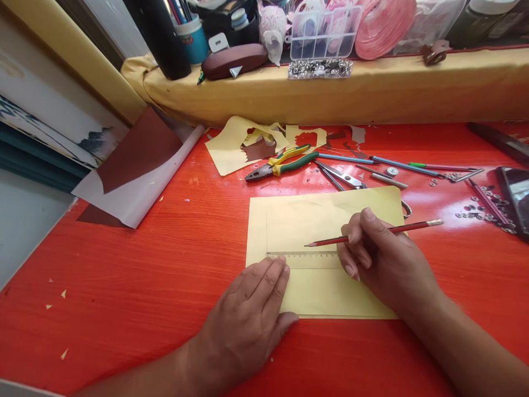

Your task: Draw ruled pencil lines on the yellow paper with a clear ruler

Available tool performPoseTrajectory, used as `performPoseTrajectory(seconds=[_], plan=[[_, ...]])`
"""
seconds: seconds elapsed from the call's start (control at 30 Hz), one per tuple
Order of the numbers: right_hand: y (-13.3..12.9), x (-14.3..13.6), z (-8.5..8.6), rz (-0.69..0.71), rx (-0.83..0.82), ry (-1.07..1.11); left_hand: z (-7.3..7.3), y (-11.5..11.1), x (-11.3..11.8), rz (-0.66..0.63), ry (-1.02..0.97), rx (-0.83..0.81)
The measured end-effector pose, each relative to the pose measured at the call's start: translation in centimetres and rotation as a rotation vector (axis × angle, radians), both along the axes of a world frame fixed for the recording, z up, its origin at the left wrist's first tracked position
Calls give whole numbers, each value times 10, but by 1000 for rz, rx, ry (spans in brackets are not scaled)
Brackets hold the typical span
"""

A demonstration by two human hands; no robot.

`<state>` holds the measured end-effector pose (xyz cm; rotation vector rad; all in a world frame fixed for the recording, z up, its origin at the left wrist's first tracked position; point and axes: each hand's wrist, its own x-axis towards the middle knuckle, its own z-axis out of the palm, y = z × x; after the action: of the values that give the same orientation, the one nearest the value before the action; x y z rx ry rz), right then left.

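Observation:
Yellow paper (326,220) lies on the red table, with faint pencil lines on it. Across its middle rests a clear ruler (309,260). My left hand (248,314) is flat, its fingertips pressing on the ruler's left end and its thumb at the paper's lower edge. In my right hand (380,253) is a red and black pencil (330,241), held between thumb and fingers over the right part of the paper. The pencil's tip points left, just above the ruler's edge. My right fingers cover the ruler's right end.
Behind the paper lie pliers (285,164), scissors (345,176), pens and cut yellow scraps (227,146). A brown and white sheet (140,165) is at the left. Metal eyelets and a phone (516,198) sit at the right. A cloth-covered ledge (289,99) holds boxes and a black cylinder.

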<state>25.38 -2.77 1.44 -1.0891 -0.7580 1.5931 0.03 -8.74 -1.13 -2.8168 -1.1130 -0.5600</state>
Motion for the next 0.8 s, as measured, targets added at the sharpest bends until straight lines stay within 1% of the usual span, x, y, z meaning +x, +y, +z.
performPoseTrajectory(seconds=[0.8], plan=[[0, -1, 0, 1, 19, -20, 0, 0, 1, 10, -4, -13]])
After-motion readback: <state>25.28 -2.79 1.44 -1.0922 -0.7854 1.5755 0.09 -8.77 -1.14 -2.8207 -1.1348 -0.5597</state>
